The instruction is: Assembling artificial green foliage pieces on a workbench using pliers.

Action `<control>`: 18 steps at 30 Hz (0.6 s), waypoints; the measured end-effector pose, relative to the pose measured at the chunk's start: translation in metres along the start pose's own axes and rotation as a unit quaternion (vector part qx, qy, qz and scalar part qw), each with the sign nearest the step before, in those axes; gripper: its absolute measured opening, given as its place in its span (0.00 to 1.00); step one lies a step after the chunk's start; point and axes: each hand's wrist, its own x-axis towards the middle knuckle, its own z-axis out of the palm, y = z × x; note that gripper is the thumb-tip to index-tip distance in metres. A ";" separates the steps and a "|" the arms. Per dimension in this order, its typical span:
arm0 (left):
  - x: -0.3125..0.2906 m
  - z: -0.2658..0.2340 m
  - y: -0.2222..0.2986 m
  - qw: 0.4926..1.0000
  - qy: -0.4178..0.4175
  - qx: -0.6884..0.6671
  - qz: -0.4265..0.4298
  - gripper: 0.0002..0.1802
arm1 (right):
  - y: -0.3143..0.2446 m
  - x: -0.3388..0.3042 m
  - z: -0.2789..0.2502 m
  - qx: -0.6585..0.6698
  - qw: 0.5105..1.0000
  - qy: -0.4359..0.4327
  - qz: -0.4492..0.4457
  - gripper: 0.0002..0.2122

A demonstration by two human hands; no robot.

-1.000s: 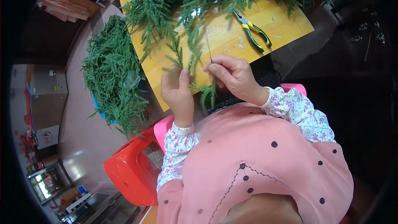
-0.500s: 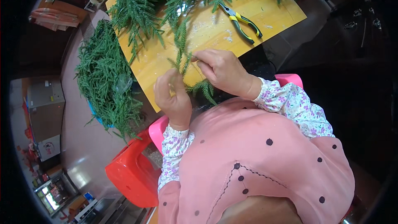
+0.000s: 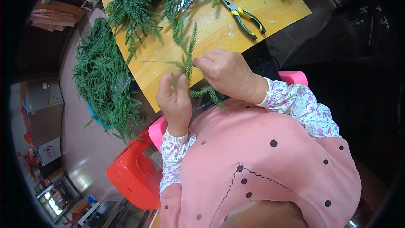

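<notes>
My left hand (image 3: 174, 103) is closed, its thumb and fingers pinching a green artificial pine sprig (image 3: 188, 61) near its lower part. Close by on the right, my right hand (image 3: 228, 74) is also pinched shut at the sprig's side. A thin straight wire (image 3: 154, 61) sticks out to the left of the sprig, level with the right fingertips, and seems to run behind the needles to them. Another drooping green piece (image 3: 209, 95) hangs below the hands at the table's near edge. Fingers partly hide where wire and sprig meet.
Pliers with yellow and black handles (image 3: 244, 19) lie on the yellow wooden table (image 3: 278, 10). Green garland (image 3: 139, 6) covers its far side. A large heap of greenery (image 3: 103, 71) stands at left in a blue-rimmed container. A red stool (image 3: 133, 177) is nearer me.
A thin wire now shows reaching out left of the sprig. My right hand has shifted slightly left, and the sprig stands a little more upright. The left hand keeps its pinch.
</notes>
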 end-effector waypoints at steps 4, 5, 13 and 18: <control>0.003 0.000 0.000 0.996 -0.038 -0.057 -0.058 0.08 | 0.001 -0.002 0.001 -0.019 0.999 0.010 -0.028 0.06; 0.003 0.000 0.000 0.992 -0.051 -0.085 -0.081 0.08 | 0.002 -0.003 0.002 -0.023 0.999 0.007 -0.038 0.06; 0.011 -0.004 -0.005 0.963 -0.156 -0.133 -0.176 0.12 | 0.004 -0.007 0.000 -0.044 0.995 -0.015 -0.085 0.04; 0.014 -0.004 -0.016 0.935 -0.202 -0.227 -0.182 0.14 | 0.002 -0.005 0.000 -0.043 0.991 -0.025 -0.126 0.04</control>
